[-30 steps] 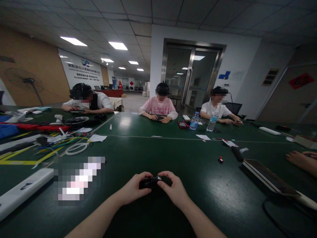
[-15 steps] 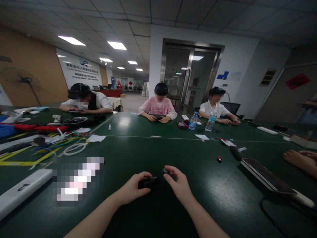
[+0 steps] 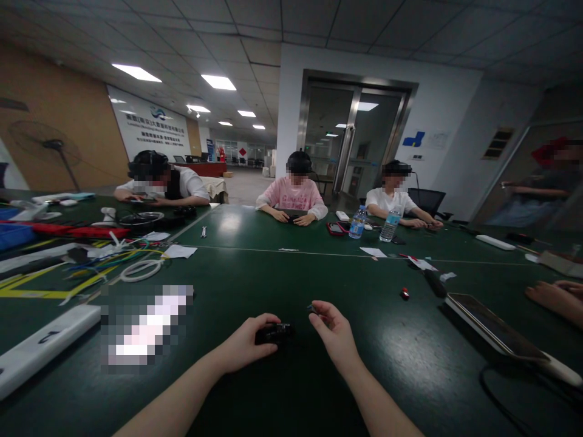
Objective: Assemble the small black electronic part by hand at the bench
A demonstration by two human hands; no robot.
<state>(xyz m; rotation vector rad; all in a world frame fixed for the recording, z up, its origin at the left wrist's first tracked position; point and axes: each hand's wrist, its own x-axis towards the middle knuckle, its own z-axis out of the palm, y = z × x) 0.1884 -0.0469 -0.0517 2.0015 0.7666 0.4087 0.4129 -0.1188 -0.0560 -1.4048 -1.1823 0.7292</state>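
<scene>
Low over the dark green table (image 3: 255, 273), my left hand (image 3: 243, 345) is closed around a small black glossy object (image 3: 279, 332). Its thumb and fingers grip the left end, and the right end sticks out; its exact kind is too dark to make out. To the right, my right hand (image 3: 337, 337) pinches a tiny dark piece (image 3: 311, 308) between thumb and fingertips. That piece is too small to name, and it is apart from the black object.
A white power strip (image 3: 45, 349), a blurred-out bright patch (image 3: 148, 328) and a coiled white cable (image 3: 142, 271) lie at left. At right are a small red item (image 3: 405, 294), a phone-like slab (image 3: 494, 325) and another person's hand (image 3: 553, 298). Water bottles (image 3: 390, 226) and seated people are across.
My right hand has moved slightly right and up with the tiny piece, widening the gap to the black object. My left hand keeps its hold. A person has come into view at far right.
</scene>
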